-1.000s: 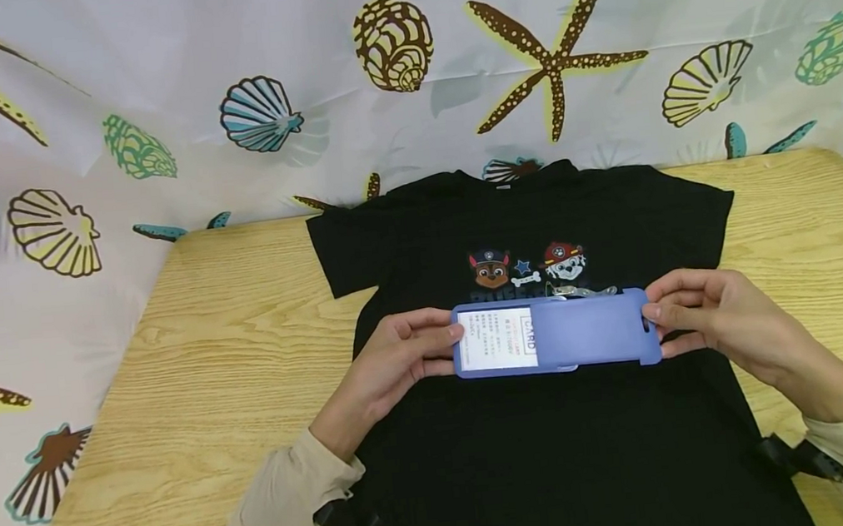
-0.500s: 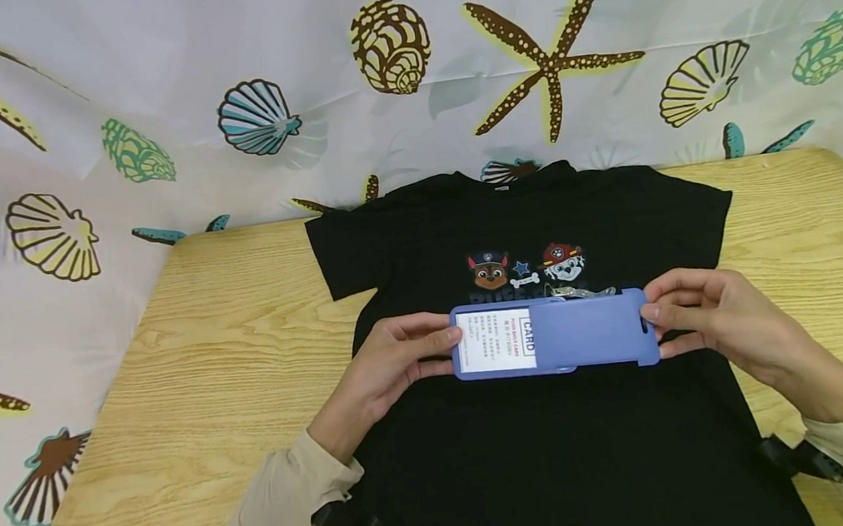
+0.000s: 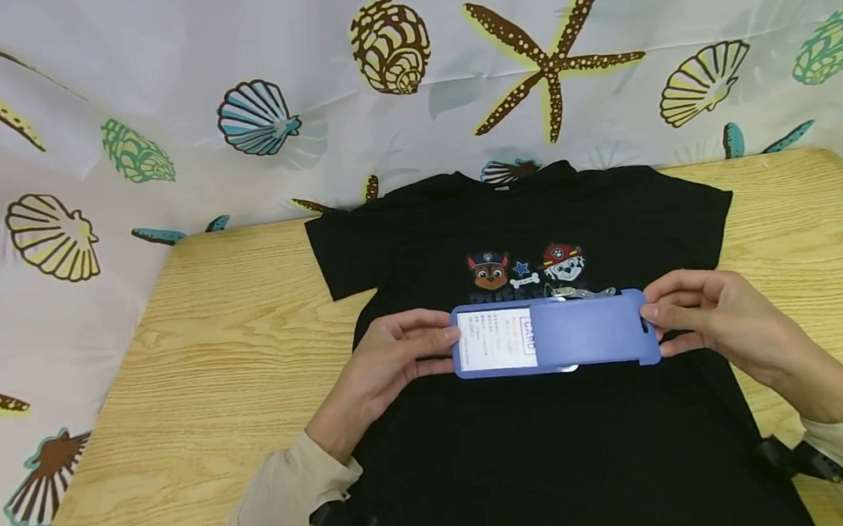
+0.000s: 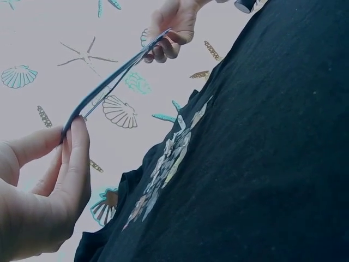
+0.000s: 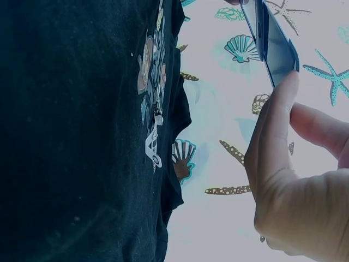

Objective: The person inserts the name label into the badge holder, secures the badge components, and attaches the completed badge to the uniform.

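Between my two hands a blue-purple sliding card holder (image 3: 589, 330) is stretched out lengthwise, above the black T-shirt (image 3: 543, 453). A white printed card (image 3: 496, 340) shows in its left part; the plain cover sits over the right part. My left hand (image 3: 392, 353) pinches the left end between thumb and fingers. With thumb and fingers, my right hand (image 3: 728, 324) pinches the slotted right end. In the left wrist view the holder (image 4: 109, 79) appears edge-on, well off the fabric. A metal badge clip (image 5: 154, 146) lies on the shirt by its print, partly behind the holder in the head view.
The T-shirt lies spread on a wood-grain table (image 3: 225, 339), its collar toward the far edge. Cartoon dog faces (image 3: 527, 267) are printed on its chest. A white cloth with shells and starfish (image 3: 170, 59) hangs behind and to the left.
Glare on the card has shifted, its print sharper half a second ago and paler now. Both hands keep their hold in nearly the same place.
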`<act>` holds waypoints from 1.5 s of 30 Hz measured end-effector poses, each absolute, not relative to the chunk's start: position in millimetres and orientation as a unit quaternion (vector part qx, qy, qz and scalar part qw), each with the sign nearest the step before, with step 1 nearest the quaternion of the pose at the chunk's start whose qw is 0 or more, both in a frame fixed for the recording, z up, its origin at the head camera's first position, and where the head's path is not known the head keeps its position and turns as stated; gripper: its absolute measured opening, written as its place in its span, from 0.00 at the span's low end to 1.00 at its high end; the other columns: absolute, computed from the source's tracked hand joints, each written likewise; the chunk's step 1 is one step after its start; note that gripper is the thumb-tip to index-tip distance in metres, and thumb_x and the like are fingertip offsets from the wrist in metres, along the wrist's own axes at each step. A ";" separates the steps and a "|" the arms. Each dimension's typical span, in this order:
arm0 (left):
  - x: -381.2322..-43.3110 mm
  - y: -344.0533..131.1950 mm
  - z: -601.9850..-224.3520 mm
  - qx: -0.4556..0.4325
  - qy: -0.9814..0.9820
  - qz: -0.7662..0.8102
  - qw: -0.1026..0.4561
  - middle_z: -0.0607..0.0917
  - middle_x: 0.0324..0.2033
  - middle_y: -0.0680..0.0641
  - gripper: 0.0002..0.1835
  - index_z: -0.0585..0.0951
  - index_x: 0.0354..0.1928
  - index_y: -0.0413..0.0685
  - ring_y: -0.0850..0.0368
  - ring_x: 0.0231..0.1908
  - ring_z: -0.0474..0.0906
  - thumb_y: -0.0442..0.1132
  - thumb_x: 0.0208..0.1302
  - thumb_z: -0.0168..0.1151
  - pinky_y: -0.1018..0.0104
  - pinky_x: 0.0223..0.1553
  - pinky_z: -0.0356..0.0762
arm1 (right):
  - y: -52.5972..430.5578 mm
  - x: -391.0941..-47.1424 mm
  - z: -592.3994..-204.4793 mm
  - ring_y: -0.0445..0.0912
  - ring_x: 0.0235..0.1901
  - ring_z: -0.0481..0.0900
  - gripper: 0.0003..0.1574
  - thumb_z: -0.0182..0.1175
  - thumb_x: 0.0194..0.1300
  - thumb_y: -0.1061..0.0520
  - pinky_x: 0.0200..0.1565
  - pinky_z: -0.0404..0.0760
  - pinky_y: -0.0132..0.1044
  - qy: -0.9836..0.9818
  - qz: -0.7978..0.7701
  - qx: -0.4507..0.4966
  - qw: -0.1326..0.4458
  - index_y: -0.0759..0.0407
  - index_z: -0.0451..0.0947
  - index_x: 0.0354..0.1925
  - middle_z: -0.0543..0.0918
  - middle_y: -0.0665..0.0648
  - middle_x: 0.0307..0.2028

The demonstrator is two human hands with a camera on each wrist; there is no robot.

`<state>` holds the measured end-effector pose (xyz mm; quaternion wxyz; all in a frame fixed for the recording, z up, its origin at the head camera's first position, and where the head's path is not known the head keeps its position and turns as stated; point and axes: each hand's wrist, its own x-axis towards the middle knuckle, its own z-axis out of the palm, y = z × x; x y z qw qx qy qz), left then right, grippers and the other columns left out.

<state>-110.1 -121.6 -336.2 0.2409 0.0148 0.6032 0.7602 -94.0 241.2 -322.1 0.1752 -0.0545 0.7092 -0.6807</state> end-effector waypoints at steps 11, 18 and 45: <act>-109.1 -121.8 -333.7 0.023 0.597 0.763 0.246 0.85 0.39 0.43 0.09 0.79 0.45 0.33 0.52 0.38 0.82 0.25 0.63 0.59 0.57 0.42 0.84 | 239.8 -93.2 -323.2 0.44 0.30 0.81 0.09 0.59 0.66 0.68 0.33 0.86 0.40 0.710 -0.680 -0.056 0.174 0.56 0.80 0.40 0.84 0.53 0.30; -108.2 -120.6 -333.9 0.026 0.609 0.754 0.245 0.85 0.40 0.42 0.10 0.78 0.46 0.31 0.51 0.38 0.82 0.26 0.63 0.60 0.56 0.43 0.84 | 238.0 -92.5 -324.7 0.44 0.30 0.81 0.09 0.59 0.66 0.68 0.32 0.86 0.41 0.712 -0.678 -0.062 0.173 0.56 0.80 0.40 0.84 0.53 0.30; -103.2 -114.1 -331.8 0.052 0.701 0.685 0.190 0.85 0.37 0.39 0.14 0.78 0.46 0.27 0.53 0.33 0.83 0.28 0.59 0.66 0.58 0.37 0.85 | 228.3 -90.0 -329.0 0.44 0.30 0.82 0.06 0.59 0.67 0.66 0.33 0.86 0.42 0.713 -0.671 -0.074 0.190 0.57 0.78 0.40 0.84 0.53 0.29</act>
